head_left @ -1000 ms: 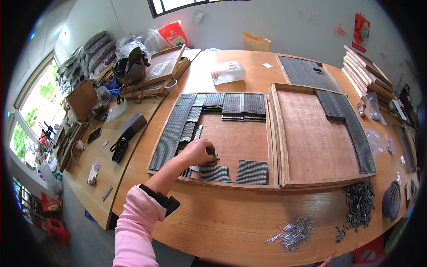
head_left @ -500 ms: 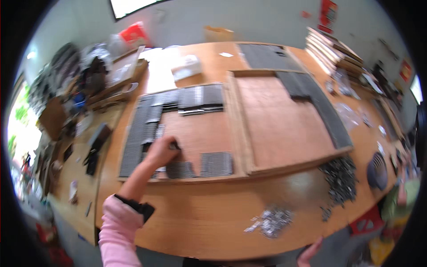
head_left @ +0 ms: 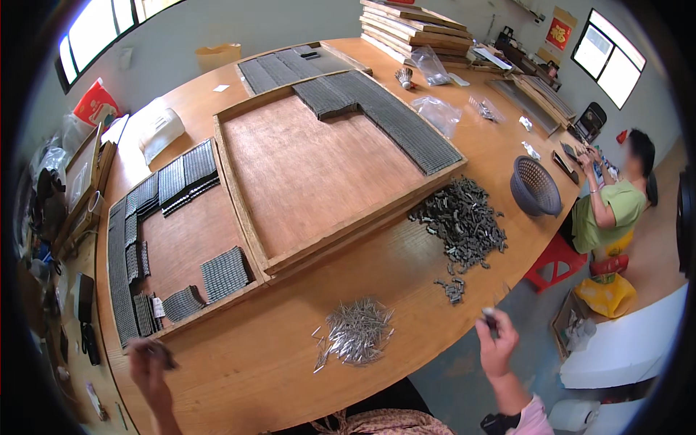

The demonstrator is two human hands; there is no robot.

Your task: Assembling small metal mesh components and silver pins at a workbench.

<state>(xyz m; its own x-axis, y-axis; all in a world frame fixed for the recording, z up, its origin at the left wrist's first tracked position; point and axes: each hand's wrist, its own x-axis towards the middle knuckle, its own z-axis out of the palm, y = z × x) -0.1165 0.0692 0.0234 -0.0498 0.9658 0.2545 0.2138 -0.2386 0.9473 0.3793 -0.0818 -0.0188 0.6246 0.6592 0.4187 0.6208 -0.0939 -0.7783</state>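
My left hand (head_left: 152, 373) is raised near the front-left corner of the left wooden tray (head_left: 190, 235), its fingers closed around something small and dark; motion blurs it. My right hand (head_left: 499, 346) is lifted beyond the table's right front edge, pinching a small dark piece (head_left: 490, 320) between thumb and fingers. On the table between the hands lies a loose heap of thin silver metal pins (head_left: 355, 332). Behind the right hand, a pile of small dark grey pieces (head_left: 464, 225) spreads beside the larger wooden tray (head_left: 304, 188). Rows of dark ridged strips (head_left: 225, 274) lie in the left tray.
A dark round basket (head_left: 535, 187) stands at the table's right edge. Stacked wooden trays (head_left: 417, 32) and plastic bags (head_left: 437, 114) are at the back. Another person in a green top (head_left: 616, 210) sits at the right near a red stool (head_left: 554, 264).
My left hand has come out of the left tray toward the table's front-left. My right hand has risen further into view. The view has swung to the right.
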